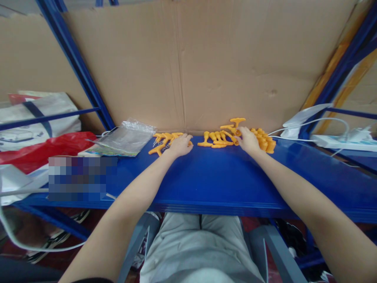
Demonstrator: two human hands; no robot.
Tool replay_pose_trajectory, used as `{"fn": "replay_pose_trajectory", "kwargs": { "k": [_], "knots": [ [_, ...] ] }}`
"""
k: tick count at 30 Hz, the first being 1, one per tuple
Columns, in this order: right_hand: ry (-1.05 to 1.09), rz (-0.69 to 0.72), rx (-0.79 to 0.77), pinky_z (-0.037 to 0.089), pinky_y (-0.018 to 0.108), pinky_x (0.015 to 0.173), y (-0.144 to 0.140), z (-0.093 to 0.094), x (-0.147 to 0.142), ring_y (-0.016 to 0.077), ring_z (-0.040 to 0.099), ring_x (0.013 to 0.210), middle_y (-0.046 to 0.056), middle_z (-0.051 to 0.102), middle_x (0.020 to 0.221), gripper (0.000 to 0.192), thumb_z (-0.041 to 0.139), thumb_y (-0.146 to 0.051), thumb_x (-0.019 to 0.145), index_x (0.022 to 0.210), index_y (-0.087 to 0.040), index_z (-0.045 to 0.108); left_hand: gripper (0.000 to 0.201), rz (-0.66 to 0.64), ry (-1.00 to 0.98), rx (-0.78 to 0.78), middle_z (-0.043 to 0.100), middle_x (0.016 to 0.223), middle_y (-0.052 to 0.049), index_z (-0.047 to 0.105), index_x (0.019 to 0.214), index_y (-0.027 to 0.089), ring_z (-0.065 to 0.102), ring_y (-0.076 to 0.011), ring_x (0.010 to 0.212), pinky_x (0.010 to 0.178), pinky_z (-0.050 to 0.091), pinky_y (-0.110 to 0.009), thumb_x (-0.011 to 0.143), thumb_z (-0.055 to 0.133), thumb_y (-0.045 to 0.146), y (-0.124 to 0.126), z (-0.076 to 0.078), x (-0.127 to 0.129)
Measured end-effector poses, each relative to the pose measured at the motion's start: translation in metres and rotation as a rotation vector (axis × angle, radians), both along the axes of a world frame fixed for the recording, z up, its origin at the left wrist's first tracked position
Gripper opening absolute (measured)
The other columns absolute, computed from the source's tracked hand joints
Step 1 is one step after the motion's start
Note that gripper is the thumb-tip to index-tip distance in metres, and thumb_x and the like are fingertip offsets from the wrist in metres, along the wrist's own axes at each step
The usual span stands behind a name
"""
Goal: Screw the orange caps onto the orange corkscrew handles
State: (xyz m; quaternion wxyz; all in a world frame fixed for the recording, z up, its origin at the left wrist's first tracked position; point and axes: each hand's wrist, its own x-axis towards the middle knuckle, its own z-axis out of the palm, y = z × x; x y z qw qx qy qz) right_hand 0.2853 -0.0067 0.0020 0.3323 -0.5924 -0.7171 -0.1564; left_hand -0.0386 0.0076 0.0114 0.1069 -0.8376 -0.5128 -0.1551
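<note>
Blue table (224, 181) under your arms, cardboard (206, 67) upright behind the row of handles (218, 136) between your hands. Most of the row's stems run lengthwise from your side toward the cardboard; a couple lie crosswise along its near edge. Your right hand (248, 138) is nearer, at the row's right end, thumb and fingers touching handles there; whether they pinch one, I cannot tell. Your left hand (182, 145) lies just left of the row, fingers bent over chained handles (156, 150); its grip is hidden too. A pile (267, 142) sits right of the row, beside your right wrist. Well left of the row lie a clear bag (129, 135), a red bag (59, 147) and a white bag (61, 106); their contents can't be made out.
</note>
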Motion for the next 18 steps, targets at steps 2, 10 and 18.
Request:
{"fn": "replay_pose_trajectory", "kwargs": {
  "k": [2,10,18],
  "knots": [
    [-0.141,-0.038,-0.043,0.046,0.045,0.094,-0.003,-0.002,-0.008,0.0342,0.063,0.115,0.019,0.068,0.124,0.035,0.052,-0.021,0.093,0.127,-0.015,0.062,0.047,-0.001,0.002,-0.013,0.063,0.136,-0.015,0.057,0.138,0.014,0.058,-0.0286,0.129,0.109,0.046,-0.039,0.093,0.052,0.028,0.000,0.000,0.000],
    [-0.347,-0.104,-0.228,0.042,0.042,0.097,-0.005,-0.009,-0.018,0.0312,0.058,0.128,0.016,0.063,0.141,0.047,0.049,-0.028,0.101,0.146,-0.018,0.055,0.044,-0.022,0.037,-0.033,0.064,0.135,-0.014,0.059,0.135,0.016,0.059,-0.0279,0.129,0.110,0.047,-0.039,0.094,0.049,0.028,0.000,0.002,0.001],
    [-0.245,-0.180,-0.268,0.039,0.055,0.104,-0.002,-0.014,-0.018,0.0349,0.055,0.132,0.018,0.057,0.147,0.056,0.040,-0.032,0.102,0.156,-0.018,0.041,0.050,-0.007,0.050,-0.059,0.050,0.154,-0.012,0.053,0.144,0.019,0.050,-0.0262,0.141,0.117,0.040,-0.039,0.095,0.045,0.019,0.007,-0.006,-0.004]
  ]
}}
